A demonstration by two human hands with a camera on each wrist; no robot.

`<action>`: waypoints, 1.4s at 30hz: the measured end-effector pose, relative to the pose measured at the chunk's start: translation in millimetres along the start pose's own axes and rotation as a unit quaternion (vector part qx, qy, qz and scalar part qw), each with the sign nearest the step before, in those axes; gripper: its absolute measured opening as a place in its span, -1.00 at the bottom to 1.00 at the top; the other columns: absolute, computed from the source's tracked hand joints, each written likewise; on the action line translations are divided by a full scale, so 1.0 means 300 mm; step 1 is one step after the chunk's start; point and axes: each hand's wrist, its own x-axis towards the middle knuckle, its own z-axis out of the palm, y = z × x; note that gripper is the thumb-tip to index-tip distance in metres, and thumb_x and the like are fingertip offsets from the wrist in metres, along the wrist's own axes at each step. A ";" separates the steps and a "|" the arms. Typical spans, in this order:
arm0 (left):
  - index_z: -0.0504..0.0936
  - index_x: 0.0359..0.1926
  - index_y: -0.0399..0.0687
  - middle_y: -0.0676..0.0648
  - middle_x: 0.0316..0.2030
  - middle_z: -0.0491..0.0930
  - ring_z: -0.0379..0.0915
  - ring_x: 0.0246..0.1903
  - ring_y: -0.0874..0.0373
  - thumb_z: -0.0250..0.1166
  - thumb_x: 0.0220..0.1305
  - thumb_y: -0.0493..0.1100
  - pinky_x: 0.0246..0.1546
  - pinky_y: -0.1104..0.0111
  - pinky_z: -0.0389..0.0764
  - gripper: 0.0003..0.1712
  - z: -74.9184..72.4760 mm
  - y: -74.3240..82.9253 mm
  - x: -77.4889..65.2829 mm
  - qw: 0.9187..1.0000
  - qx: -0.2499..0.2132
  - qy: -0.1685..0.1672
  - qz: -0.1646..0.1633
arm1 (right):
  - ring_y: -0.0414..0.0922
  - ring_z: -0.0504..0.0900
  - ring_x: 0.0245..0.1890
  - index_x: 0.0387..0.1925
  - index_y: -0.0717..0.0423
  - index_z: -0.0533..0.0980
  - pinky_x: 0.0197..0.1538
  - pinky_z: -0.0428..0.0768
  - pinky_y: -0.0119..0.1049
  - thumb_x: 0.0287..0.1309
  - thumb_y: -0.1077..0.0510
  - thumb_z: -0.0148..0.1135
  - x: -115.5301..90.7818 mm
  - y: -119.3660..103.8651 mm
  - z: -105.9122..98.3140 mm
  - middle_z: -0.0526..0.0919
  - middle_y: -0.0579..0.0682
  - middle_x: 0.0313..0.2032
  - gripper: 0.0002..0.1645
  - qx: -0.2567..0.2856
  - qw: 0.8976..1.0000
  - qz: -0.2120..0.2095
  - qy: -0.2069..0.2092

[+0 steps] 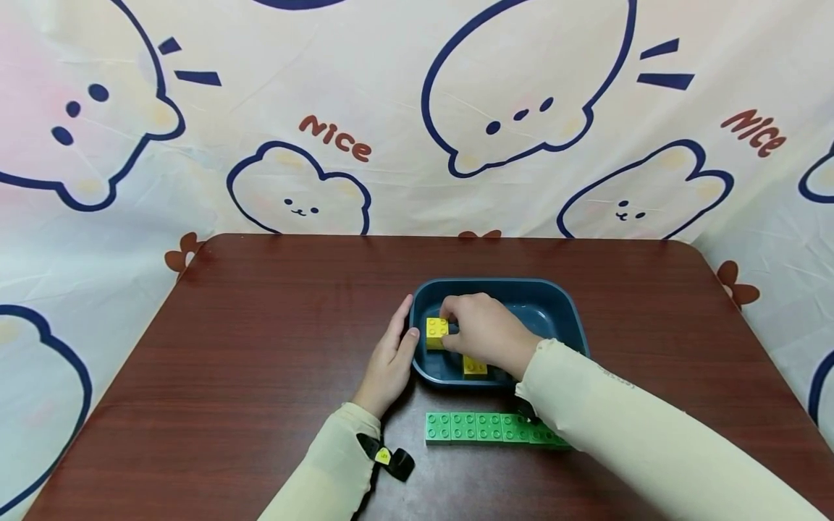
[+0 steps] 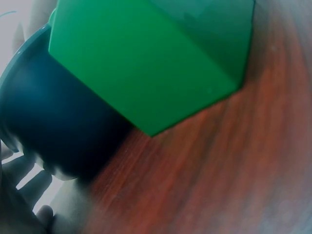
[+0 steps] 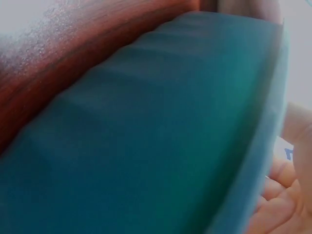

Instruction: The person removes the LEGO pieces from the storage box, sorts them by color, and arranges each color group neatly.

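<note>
In the head view a dark blue tray (image 1: 554,311) stands on the table. My left hand (image 1: 384,365) lies along its left wall, fingers straight, the thumb tip at the rim. Reaching over the front rim, my right hand (image 1: 489,331) pinches a yellow toy building brick (image 1: 436,334) at the tray's left side. A second yellow brick (image 1: 475,367) sits below that hand, partly covered by it. In front of the tray lies a row of joined green bricks (image 1: 476,428), its right end hidden by the right sleeve. The right wrist view is mostly tray wall (image 3: 146,126).
The brown wooden table (image 1: 260,347) extends to both sides of the tray. Behind it hangs a pale cloth (image 1: 404,195) printed with cartoon figures. A small black wrist device (image 1: 391,459) is strapped to the left sleeve. Close to the left wrist camera is a green brick's smooth side (image 2: 146,83).
</note>
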 end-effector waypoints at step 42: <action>0.03 0.43 0.27 0.24 0.38 0.05 -0.05 0.34 0.31 -0.11 0.45 0.01 0.31 0.13 0.07 -0.43 0.005 -0.001 0.002 1.000 0.020 0.020 0.007 | -0.29 0.57 -0.35 -0.26 -0.14 0.56 -0.25 0.59 -0.38 -0.08 0.00 0.40 -0.242 0.031 -0.065 0.63 -0.25 -0.28 -0.72 0.105 0.985 -0.080 0.112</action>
